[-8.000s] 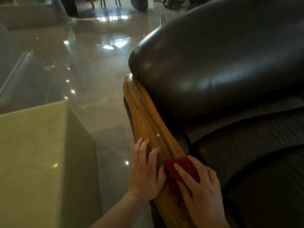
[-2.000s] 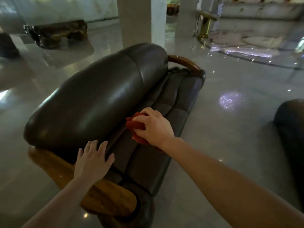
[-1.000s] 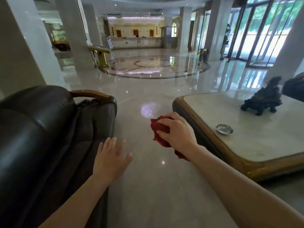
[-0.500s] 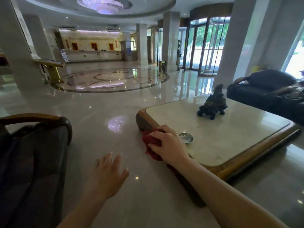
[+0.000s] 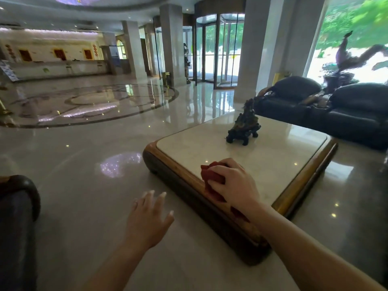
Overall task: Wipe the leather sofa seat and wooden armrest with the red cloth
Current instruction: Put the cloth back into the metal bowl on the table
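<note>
Your right hand (image 5: 233,183) grips the bunched red cloth (image 5: 212,177) over the low table (image 5: 294,171), left hand (image 5: 147,219) open and empty, so the wiping looks finished and setting the cloth down comes next.

Strong daylight pours through the tall glass revolving doors (image 5: 220,49) and the window to their right, which is blown out to white and green. The glossy pale marble floor (image 5: 84,164) in front of the doors mirrors them in long streaks — ceiling lights dot it with small glints. The far left is dimmer; edges bend and blur — pillars lean, foliage smears.
</note>
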